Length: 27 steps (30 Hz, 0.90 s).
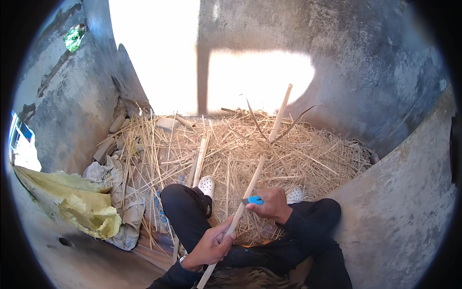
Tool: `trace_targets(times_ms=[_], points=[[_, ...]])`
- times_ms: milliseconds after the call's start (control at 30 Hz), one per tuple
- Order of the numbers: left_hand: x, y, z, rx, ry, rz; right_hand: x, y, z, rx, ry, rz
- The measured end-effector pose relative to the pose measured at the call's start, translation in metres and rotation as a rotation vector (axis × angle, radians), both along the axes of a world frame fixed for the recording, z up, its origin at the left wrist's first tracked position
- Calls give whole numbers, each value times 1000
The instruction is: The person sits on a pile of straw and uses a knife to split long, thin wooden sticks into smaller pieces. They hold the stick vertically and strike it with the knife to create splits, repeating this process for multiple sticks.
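A long pale stick [253,179], perhaps split bamboo, slants from my lap up toward the sunlit wall. My left hand [211,244] is closed around its lower part, and a bracelet or watch shows at that wrist. Just above, my right hand [273,205] is closed on a small blue-handled knife [254,200]. The knife's dark blade meets the stick, or lies right beside it. Curled thin strips [291,126] stand out near the stick's upper part; whether they are attached to it I cannot tell.
Straw-like shavings [317,161] cover the floor in front of me. More pale strips [202,156] lie by my left foot in a white clog [207,186]. Yellow torn sacking [86,202] and grey cloth [129,212] lie at left. Concrete walls [365,67] close in around me.
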<state>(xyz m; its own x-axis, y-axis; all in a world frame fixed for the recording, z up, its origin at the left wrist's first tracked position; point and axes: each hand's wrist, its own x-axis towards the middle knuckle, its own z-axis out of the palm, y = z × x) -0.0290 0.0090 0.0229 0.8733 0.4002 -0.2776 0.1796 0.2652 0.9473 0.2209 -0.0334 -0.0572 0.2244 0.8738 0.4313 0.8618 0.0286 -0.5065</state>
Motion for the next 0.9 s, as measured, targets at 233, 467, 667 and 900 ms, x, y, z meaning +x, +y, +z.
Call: trace_targets(times_ms=[233,467,667,900], points=[[1,1,3,-17,18,1,48,20,-11,82,-94,-205],[-3,-3,-1,-5,25,-3,82,38,-11,59,-92,-373],[2,-6,-10,-29,-7,-9,103,49,-25,62,-30,-445],[12,7,-22,-1,-26,138,49,33,-29,-144,452,-77]])
